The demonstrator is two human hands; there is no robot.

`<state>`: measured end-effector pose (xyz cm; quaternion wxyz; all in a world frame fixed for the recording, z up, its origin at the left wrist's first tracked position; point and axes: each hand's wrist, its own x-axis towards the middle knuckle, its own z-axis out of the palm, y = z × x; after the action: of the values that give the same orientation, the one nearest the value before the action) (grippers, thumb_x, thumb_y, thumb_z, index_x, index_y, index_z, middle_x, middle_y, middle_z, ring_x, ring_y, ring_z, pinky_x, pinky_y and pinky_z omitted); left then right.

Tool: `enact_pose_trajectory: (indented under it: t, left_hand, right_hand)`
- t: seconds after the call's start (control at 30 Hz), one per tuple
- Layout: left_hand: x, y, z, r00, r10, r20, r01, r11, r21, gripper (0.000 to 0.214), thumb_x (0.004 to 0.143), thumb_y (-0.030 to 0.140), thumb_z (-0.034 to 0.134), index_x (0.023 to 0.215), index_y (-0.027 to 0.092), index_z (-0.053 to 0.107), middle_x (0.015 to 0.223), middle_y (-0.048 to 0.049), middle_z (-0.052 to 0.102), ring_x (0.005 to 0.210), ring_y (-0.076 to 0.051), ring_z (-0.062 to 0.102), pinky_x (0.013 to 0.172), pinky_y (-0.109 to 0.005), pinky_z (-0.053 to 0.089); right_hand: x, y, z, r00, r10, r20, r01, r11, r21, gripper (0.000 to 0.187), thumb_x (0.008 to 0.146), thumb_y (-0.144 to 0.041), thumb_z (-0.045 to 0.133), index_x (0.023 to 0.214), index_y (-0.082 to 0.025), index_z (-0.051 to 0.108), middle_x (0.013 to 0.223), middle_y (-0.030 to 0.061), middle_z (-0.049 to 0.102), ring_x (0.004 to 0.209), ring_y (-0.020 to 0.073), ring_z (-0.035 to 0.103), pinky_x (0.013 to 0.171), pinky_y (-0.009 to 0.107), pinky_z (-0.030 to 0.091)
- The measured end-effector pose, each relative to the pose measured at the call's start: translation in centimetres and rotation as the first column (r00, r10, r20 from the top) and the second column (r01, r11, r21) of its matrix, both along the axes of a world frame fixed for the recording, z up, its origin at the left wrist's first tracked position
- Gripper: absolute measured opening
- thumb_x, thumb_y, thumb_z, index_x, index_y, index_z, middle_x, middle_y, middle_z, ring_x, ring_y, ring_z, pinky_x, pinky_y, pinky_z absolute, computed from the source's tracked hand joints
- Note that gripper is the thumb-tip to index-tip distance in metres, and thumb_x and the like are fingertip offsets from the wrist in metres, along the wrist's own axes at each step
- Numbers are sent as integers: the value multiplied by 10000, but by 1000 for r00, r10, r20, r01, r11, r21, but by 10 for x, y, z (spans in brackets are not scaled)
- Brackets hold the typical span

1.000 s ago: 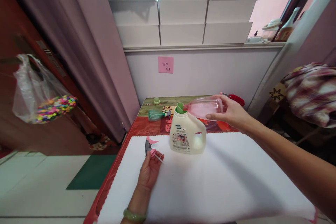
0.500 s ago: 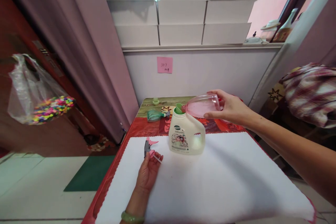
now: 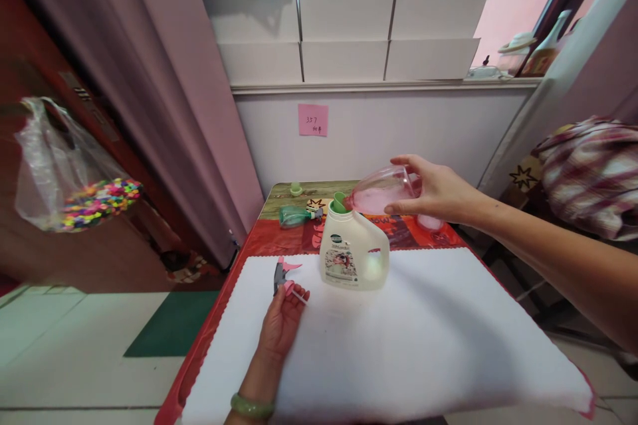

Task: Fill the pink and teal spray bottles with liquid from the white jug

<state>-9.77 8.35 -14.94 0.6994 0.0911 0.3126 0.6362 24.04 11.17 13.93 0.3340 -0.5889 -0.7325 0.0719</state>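
My right hand [image 3: 433, 189] grips a clear pink spray bottle [image 3: 381, 190] by its base end. The bottle is tilted, its neck lower than its base and at the green spout [image 3: 339, 200] of a white detergent jug [image 3: 355, 255]. The jug stands upright on the white cloth, its handle to the right. In my left hand [image 3: 285, 319], fingers closed, is a pink and grey trigger spray head [image 3: 282, 279] with a thin dip tube pointing right. That hand rests low over the cloth, left of the jug.
Behind the jug lie a green spray bottle [image 3: 295, 216] and a small green cap [image 3: 296, 188]. A pink object [image 3: 429, 222] sits beyond my right hand. The white cloth [image 3: 399, 358] covers the table's front part. A wall stands behind, with white boxes [image 3: 343, 61] on its ledge.
My right hand has lifted the base of the pink bottle slightly, so it tilts more steeply towards the jug. My left hand stays in place with the spray head.
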Motion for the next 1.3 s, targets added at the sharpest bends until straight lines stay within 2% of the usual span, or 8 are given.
enact_pose_trajectory:
  t: [0.13,0.3,0.43,0.63,1.0,1.3]
  left_hand:
    - [0,1,-2,1000,-1,2,1,1000,-3,183,938,310,675,859,167,758,844,-65,752,825,-166,725,912,-410,604]
    - [-1,2,-3,1000,-5,-1,5,1000,3,176,932,317,686,868,168,757,853,-65,754,834,-170,729,914,-413,604]
    - [-2,2,-4,1000,-8,-2,8,1000,15,156,924,322,699,891,182,760,865,-56,757,844,-165,727,924,-409,602]
    - [-1,2,-4,1000,-7,-9,7,1000,24,143,889,314,742,886,173,764,857,-63,759,842,-171,725,901,-398,610]
    - [-2,3,-3,1000,-6,2,6,1000,14,172,932,319,686,908,167,761,863,-68,753,845,-174,727,917,-414,607]
    - [-3,3,-3,1000,-17,15,17,1000,-2,147,933,315,683,902,189,754,861,-62,749,835,-167,729,932,-405,602]
  right_hand:
    - [-4,1,18,995,12,97,-6,998,-60,846,598,-584,844,1325,-216,617,1141,109,733,958,327,702,836,465,556]
    - [-7,3,39,987,48,155,-28,991,-128,839,619,-606,813,1354,-259,605,1117,74,738,947,305,704,777,411,554]
    - [-11,8,51,975,75,209,-46,989,-142,839,640,-626,797,1368,-252,610,1036,70,749,894,290,700,741,381,535]
    - [-26,15,68,947,73,314,-34,991,-128,866,644,-661,777,1381,-238,614,1124,88,743,957,302,690,788,386,517]
    - [-47,34,85,879,140,456,-72,984,-163,853,634,-664,791,1365,-258,624,1215,89,725,988,301,682,798,379,504]
    - [-62,34,94,847,146,511,-71,984,-163,813,686,-672,777,1356,-233,638,1220,106,717,1044,315,664,834,378,467]
